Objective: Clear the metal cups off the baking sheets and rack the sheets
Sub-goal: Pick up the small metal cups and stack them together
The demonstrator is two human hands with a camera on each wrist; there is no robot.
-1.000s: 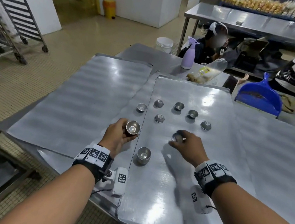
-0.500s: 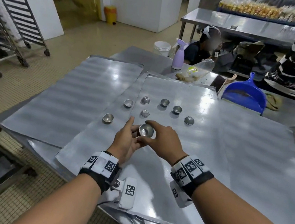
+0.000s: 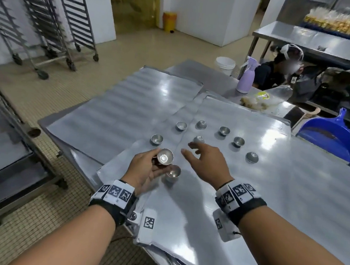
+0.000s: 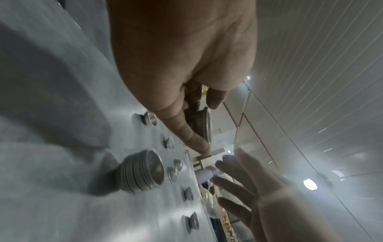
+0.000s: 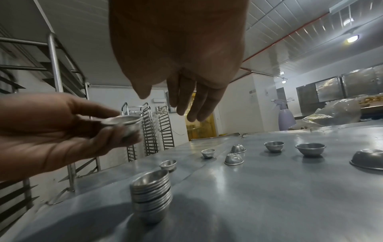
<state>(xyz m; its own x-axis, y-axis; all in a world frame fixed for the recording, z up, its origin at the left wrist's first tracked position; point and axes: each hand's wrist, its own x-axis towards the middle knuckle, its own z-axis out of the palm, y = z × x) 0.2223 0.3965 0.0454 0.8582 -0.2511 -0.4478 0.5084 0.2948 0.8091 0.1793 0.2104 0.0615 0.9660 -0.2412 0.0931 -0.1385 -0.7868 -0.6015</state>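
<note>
My left hand (image 3: 155,165) grips a small nested stack of metal cups (image 3: 164,158) just above the near left of the top baking sheet (image 3: 239,194). The same held cups (image 5: 124,126) show at left in the right wrist view. My right hand (image 3: 191,150) hovers open and empty, fingers spread, just short of an upside-down cup (image 3: 199,139). A taller stack of cups (image 3: 173,173) stands on the sheet beside my left hand. Several loose cups (image 3: 224,130) lie scattered farther back. Another sheet (image 3: 117,115) lies to the left.
Wheeled sheet racks (image 3: 53,9) stand at the far left, and a low trolley (image 3: 4,145) sits beside the table. A purple spray bottle (image 3: 246,79), a plastic bag (image 3: 267,97) and a blue dustpan (image 3: 330,137) lie behind the sheets. A person (image 3: 281,68) sits beyond.
My right hand lifted a cup, brought it to the cups in my left hand, then let go and moved forward, open. My left hand still holds its cups.
</note>
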